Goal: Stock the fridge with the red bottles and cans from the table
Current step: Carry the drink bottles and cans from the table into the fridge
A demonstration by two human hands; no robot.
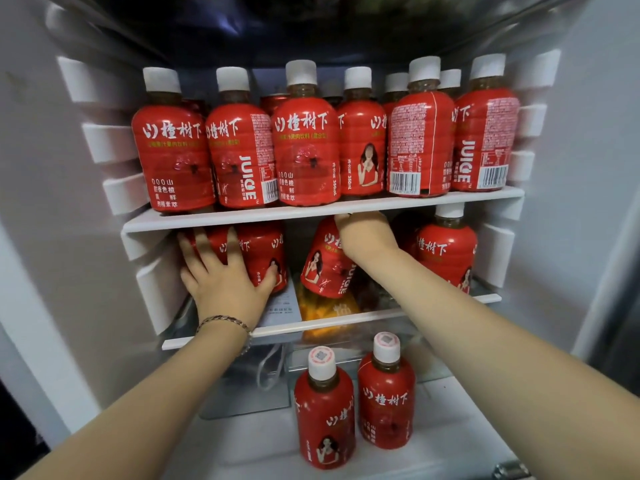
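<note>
My left hand, fingers spread, presses bottles at the left end of the middle shelf; my right hand grips a tilted bottle.

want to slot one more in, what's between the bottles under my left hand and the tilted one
No bottle: the head view shows a narrow dark gap between the left bottles and the tilted bottle, over a white printed sheet.

Both arms reaching forward, left hand flat with fingers spread, right hand curled, gripping
</note>
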